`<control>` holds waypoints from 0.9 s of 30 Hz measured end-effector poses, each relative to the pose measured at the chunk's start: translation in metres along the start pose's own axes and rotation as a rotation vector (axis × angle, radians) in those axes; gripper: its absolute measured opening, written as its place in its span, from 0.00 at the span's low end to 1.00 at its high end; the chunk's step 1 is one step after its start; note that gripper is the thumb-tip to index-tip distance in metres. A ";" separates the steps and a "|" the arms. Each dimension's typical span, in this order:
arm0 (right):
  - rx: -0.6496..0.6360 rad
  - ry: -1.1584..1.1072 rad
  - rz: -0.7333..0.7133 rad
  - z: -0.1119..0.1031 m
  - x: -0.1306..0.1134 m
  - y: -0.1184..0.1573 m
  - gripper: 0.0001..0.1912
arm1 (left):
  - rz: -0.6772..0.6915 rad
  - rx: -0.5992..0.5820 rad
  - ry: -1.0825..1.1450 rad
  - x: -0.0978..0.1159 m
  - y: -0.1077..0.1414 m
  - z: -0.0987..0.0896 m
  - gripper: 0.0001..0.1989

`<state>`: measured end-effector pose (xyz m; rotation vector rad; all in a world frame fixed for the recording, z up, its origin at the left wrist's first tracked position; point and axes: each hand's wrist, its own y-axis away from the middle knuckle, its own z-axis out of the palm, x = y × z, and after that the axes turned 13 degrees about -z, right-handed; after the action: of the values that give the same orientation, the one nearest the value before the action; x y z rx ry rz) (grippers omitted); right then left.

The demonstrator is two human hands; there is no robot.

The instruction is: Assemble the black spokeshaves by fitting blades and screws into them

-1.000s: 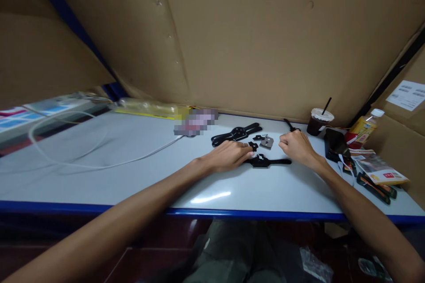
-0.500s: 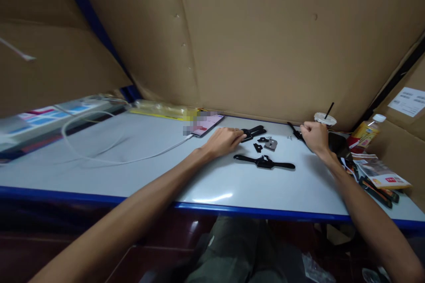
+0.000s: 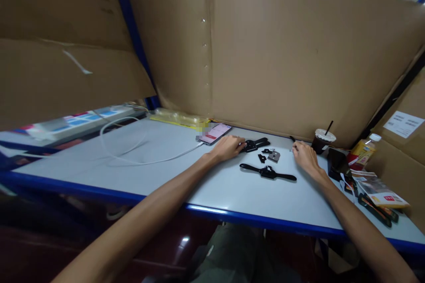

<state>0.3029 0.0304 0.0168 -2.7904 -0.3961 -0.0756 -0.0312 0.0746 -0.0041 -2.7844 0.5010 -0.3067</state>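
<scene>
My left hand (image 3: 229,147) has its fingers closed on the end of a black tool body (image 3: 251,145) on the table, beside other black handles. My right hand (image 3: 303,154) lies low over the table at the right, fingers bent down; what is under them is hidden. A black handle tip (image 3: 292,139) shows just behind it. Between the hands lie small black plates (image 3: 262,158) and a grey metal plate (image 3: 274,156). Nearer me rests a black two-handled tool (image 3: 268,172).
A phone (image 3: 216,133) with a white cable is left of my left hand. At the right stand a lidded cup (image 3: 322,141) and a bottle (image 3: 364,151), with a packet (image 3: 380,190) and dark-handled tools (image 3: 375,210) nearer. Cardboard walls enclose the table's back and sides.
The camera view has shifted. My right hand has moved left relative to the cup, its fist loosening, and now covers most of the black tool behind it. My left hand remains at the black tool body.
</scene>
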 end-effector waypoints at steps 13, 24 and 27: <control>-0.132 0.091 0.090 0.015 0.027 -0.002 0.18 | -0.070 0.013 0.038 -0.009 -0.005 0.003 0.13; -0.141 0.102 0.138 0.015 0.030 -0.003 0.17 | -0.041 -0.017 0.014 -0.009 -0.007 0.010 0.12; -0.119 0.111 0.146 0.013 0.030 -0.003 0.17 | -0.040 -0.015 0.017 -0.008 -0.007 0.009 0.12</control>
<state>0.3309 0.0449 0.0079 -2.9056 -0.1647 -0.2254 -0.0340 0.0865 -0.0114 -2.8121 0.4535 -0.3372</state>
